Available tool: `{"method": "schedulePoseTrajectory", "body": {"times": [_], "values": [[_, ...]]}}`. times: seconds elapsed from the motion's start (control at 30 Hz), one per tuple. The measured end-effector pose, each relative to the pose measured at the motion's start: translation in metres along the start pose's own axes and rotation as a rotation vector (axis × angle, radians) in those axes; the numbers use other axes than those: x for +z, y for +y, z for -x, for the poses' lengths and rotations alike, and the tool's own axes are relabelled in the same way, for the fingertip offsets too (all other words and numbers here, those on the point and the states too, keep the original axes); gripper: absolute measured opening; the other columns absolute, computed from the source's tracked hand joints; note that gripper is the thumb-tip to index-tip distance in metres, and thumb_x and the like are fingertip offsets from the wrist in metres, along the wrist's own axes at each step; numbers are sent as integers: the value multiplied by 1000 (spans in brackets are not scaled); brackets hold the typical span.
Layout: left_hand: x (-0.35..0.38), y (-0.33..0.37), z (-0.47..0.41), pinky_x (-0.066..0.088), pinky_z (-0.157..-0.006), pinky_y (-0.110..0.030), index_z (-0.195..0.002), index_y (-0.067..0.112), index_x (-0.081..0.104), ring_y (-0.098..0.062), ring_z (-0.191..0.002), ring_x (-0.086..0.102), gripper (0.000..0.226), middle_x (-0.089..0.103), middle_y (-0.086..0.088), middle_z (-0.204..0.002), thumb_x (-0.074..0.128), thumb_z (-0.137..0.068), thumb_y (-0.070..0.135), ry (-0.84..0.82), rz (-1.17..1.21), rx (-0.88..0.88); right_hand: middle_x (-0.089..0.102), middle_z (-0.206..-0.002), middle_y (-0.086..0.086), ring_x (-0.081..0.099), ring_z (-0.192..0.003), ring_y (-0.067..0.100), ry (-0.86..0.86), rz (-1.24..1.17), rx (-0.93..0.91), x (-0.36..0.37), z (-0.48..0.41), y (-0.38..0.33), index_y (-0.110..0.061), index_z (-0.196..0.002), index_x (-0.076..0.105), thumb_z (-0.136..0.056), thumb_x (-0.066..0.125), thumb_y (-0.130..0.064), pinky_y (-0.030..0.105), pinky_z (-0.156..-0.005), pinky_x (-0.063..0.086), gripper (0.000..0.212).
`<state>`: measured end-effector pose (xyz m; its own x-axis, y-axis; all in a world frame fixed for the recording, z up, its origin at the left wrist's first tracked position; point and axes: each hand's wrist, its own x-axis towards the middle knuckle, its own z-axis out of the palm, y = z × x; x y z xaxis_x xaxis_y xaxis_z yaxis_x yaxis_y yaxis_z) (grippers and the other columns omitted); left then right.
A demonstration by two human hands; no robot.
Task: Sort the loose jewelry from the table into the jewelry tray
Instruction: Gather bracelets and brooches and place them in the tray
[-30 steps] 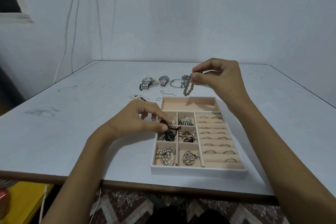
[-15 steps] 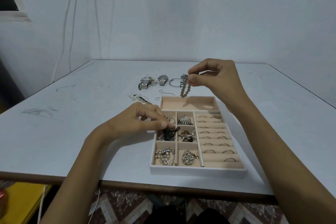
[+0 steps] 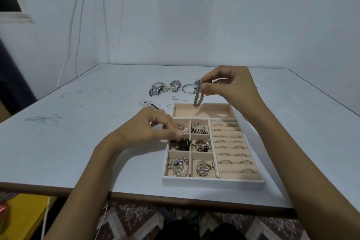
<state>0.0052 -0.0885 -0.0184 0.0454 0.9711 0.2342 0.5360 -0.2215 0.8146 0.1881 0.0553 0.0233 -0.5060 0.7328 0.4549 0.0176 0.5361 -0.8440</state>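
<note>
The right hand (image 3: 229, 85) pinches a beaded bracelet (image 3: 198, 100) dangling over the tray's (image 3: 212, 183) long far compartment; small compartments hold pearls (image 3: 177, 166), slots hold rings (image 3: 236, 147); the left hand's (image 3: 150, 126) curled fingers sit at a black piece (image 3: 183, 144), grip unclear.

White cables (image 3: 76, 25) hang down the pale wall (image 3: 214, 15).

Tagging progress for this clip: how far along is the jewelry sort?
Done: six small compartments of the jewelry tray hold pieces, and rings sit in the ring rows. In hand: right hand pinches a beaded bracelet above the empty long compartment; left hand is at the black piece in the middle-left compartment, grip unclear. Remaining: two watches, a bangle and wire hooks on the table.
</note>
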Motion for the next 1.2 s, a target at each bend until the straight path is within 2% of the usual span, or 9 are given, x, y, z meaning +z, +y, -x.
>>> {"method": "schedulePoseTrajectory", "body": {"times": [0.13, 0.27, 0.37, 0.53, 0.6, 0.77, 1.0, 1.13, 1.2], "values": [[-2, 0, 1, 42, -81, -13, -83, 17, 78, -9, -83, 66, 14, 75, 0, -82, 66, -76, 15, -4, -5, -8, 74, -78, 15, 74, -72, 23, -16, -21, -3, -2, 0, 0, -1, -89, 73, -75, 76, 0, 36, -82, 59, 14], [0, 2, 0, 40, -87, -13, -90, 15, 73, -7, -79, 67, 14, 75, -1, -78, 74, -79, 6, -8, -33, -23, 73, -80, 18, 73, -72, 25, -74, -66, -17, -5, 1, -4, 3, -91, 71, -76, 75, 2, 34, -79, 59, 15], [0, 3, 0, 42, -87, -18, -89, 14, 73, -10, -81, 66, 15, 75, -1, -78, 76, -77, 6, -12, -51, -15, 71, -81, 23, 71, -71, 26, -140, -101, -32, -7, 3, -8, 8, -92, 70, -78, 73, 3, 32, -73, 59, 15], [0, 0, -2, 39, -69, -14, -84, 23, 74, -4, -73, 52, 15, 69, -8, -85, 79, -70, 20, 9, -82, 11, 70, -85, 27, 70, -73, 29, -291, -133, -17, -14, 7, -15, 8, -91, 70, -78, 72, 5, 27, -66, 56, 14], [1, -2, -2, 38, -72, -21, -85, 26, 74, -11, -76, 54, 16, 69, -8, -86, 76, -70, 31, -6, -64, 11, 71, -84, 24, 70, -73, 27, -345, -134, -11, -16, 8, -17, 6, -90, 71, -77, 72, 5, 26, -66, 55, 13], [7, 0, -3, 41, -76, -42, -89, 17, 77, -26, -84, 58, 25, 71, 4, -88, 71, -75, 37, -21, -22, 58, 69, -85, 28, 69, -68, 27, -432, -117, -10, -16, 10, -19, 4, -89, 71, -76, 73, 3, 27, -60, 54, 13], [10, 0, -6, 42, -72, -21, -79, 12, 78, -17, -77, 56, 11, 68, -4, -82, 81, -71, 19, -15, -13, 70, 68, -83, 29, 66, -63, 25, -528, -63, 16, -16, 14, -23, 5, -88, 70, -75, 74, 3, 27, -56, 52, 14], [13, 3, -5, 41, -69, -18, -84, 17, 78, -9, -76, 55, 21, 67, -3, -83, 78, -72, 33, -19, -17, 92, 68, -79, 28, 64, -57, 23, -591, -50, 25, -17, 16, -27, 5, -88, 70, -74, 75, 2, 26, -51, 49, 14], [15, 3, -6, 42, -70, -20, -83, 18, 78, -9, -76, 55, 16, 67, -1, -82, 81, -72, 30, -18, -18, 91, 67, -76, 28, 62, -54, 21, -610, -46, 30, -17, 16, -27, 6, -88, 70, -74, 75, 3, 25, -50, 47, 15]]}}
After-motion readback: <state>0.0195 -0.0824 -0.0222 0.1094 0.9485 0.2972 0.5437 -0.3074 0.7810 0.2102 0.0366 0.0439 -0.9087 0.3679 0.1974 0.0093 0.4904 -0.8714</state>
